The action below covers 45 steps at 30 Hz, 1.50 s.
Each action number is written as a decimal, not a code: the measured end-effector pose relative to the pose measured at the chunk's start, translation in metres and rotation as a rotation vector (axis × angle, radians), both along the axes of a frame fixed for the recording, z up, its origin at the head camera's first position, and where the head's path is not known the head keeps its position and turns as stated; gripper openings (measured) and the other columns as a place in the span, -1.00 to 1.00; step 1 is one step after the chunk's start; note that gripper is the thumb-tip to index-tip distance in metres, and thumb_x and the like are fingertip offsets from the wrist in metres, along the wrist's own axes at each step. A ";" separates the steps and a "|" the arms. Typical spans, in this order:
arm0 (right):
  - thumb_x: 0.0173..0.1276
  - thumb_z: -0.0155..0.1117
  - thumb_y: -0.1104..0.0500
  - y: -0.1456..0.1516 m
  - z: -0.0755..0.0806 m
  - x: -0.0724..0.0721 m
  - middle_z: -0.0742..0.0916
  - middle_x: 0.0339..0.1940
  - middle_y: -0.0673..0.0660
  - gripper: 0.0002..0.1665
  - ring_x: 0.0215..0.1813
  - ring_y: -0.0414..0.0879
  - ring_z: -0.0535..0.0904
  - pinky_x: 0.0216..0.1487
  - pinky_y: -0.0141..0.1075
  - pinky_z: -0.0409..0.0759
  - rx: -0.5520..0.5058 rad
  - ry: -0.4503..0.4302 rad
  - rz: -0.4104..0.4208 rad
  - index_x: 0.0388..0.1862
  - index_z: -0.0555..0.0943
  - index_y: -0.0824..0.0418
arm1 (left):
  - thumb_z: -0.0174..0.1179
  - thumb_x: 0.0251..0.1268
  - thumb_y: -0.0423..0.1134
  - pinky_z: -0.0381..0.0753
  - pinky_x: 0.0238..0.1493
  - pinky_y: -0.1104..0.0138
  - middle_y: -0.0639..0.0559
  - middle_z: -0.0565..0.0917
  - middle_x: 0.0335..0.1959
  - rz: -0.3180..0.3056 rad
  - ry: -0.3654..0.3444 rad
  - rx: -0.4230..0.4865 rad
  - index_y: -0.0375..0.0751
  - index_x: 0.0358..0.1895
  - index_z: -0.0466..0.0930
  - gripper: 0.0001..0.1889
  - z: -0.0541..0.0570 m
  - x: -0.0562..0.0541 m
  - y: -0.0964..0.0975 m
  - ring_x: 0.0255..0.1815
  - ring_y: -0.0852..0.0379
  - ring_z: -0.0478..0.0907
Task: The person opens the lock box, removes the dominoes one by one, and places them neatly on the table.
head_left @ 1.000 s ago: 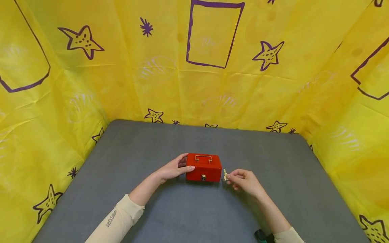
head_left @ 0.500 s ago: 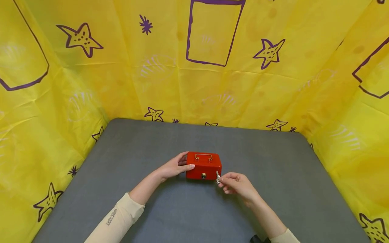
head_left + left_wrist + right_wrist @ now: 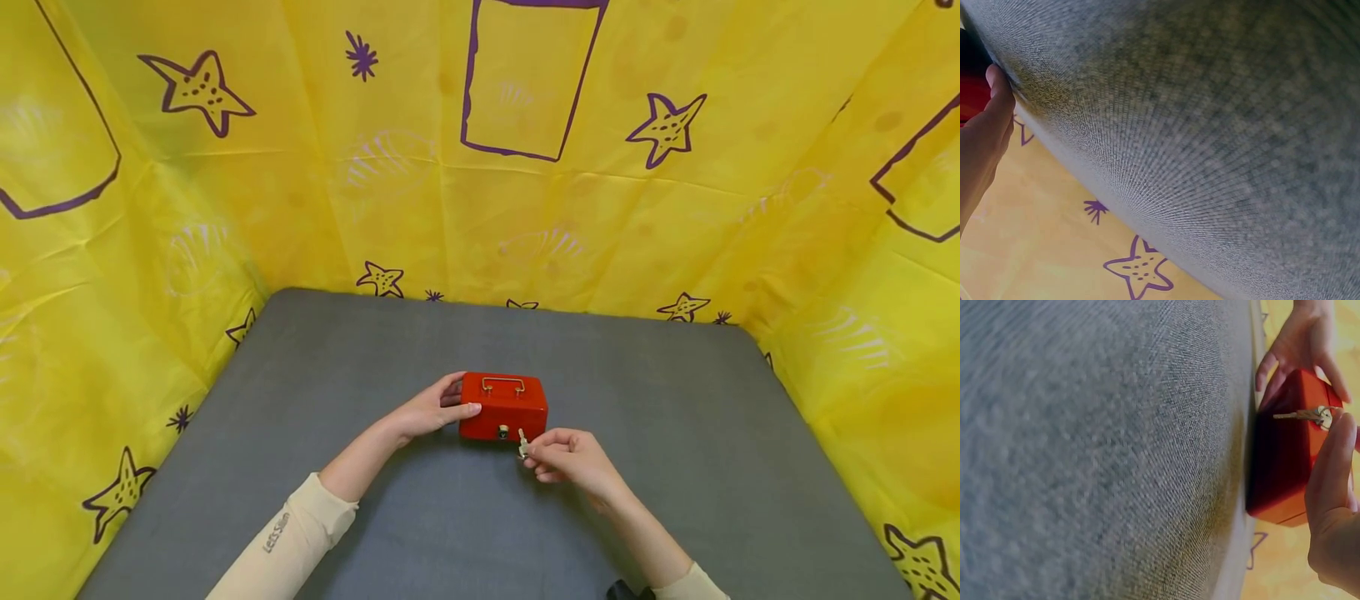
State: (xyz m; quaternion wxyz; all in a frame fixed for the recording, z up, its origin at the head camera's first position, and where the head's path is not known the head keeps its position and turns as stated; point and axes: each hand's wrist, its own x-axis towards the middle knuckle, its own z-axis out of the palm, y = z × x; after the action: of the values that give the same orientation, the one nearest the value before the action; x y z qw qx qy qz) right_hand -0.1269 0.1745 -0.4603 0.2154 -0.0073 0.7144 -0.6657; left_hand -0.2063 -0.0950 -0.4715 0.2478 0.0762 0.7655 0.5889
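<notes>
A red cash box sits on the grey table, its wire handle folded on the lid and a round lock on the front. My left hand grips the box's left end, thumb on the front and fingers at the side and back. In the right wrist view, that left hand spans the box. My right hand pinches a small key, held upright just right of the lock and apart from it. A second key seems to hang with the key on a ring.
The grey table surrounds the box. A yellow cloth with purple starfish drawings hangs behind and at both sides. A dark object shows at the right wrist near the bottom edge.
My right hand has carried the key leftward, from beside the box's right end to in front of its face, close to the lock. The left hand has kept its hold on the box.
</notes>
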 end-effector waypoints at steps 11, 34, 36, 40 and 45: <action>0.26 0.40 0.21 -0.010 -0.002 0.000 0.74 -0.48 0.19 -0.76 -0.52 -0.15 0.62 -0.37 -0.31 0.69 0.110 0.083 -0.022 -0.30 0.67 0.43 | 0.33 0.22 0.04 0.26 0.36 -0.06 -0.21 0.33 0.38 -0.001 0.004 -0.010 -0.20 0.51 0.08 -0.11 -0.002 -0.003 0.000 0.38 -0.16 0.27; 0.17 0.48 0.14 -0.028 0.006 0.001 0.69 -0.69 -0.02 -0.77 -0.63 -0.10 0.62 -0.54 -0.30 0.64 0.389 0.343 -0.081 -0.55 0.62 0.21 | 0.34 0.22 0.04 0.27 0.36 -0.06 -0.19 0.34 0.37 0.013 -0.005 -0.003 -0.19 0.50 0.10 -0.12 -0.001 -0.002 0.001 0.37 -0.14 0.28; 0.17 0.47 0.15 -0.030 0.006 0.001 0.68 -0.70 -0.03 -0.77 -0.64 -0.11 0.62 -0.55 -0.31 0.63 0.400 0.355 -0.084 -0.55 0.61 0.19 | 0.34 0.22 0.04 0.27 0.35 -0.05 -0.19 0.35 0.37 0.014 -0.005 0.000 -0.19 0.50 0.10 -0.12 -0.001 -0.002 0.001 0.37 -0.14 0.28; 0.19 0.46 0.18 -0.033 0.008 0.002 0.69 -0.69 -0.06 -0.79 -0.64 -0.13 0.63 -0.53 -0.30 0.64 0.402 0.370 -0.085 -0.55 0.61 0.17 | 0.35 0.20 0.05 0.27 0.35 -0.05 -0.19 0.35 0.37 0.018 -0.009 0.000 -0.19 0.50 0.10 -0.11 -0.001 -0.001 0.000 0.37 -0.13 0.28; 0.20 0.46 0.18 -0.034 0.009 0.003 0.71 -0.65 -0.05 -0.80 -0.61 -0.09 0.66 -0.48 -0.28 0.67 0.358 0.355 -0.094 -0.52 0.61 0.18 | 0.36 0.19 0.04 0.27 0.35 -0.06 -0.19 0.36 0.36 0.022 -0.006 -0.004 -0.20 0.49 0.11 -0.11 -0.002 -0.001 0.000 0.37 -0.14 0.29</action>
State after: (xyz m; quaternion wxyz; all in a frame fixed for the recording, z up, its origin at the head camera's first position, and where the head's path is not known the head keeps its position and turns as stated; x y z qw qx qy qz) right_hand -0.1238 0.1404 -0.4512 0.0530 -0.0526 0.8472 -0.5260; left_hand -0.2075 -0.0947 -0.4737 0.2436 0.0657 0.7667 0.5904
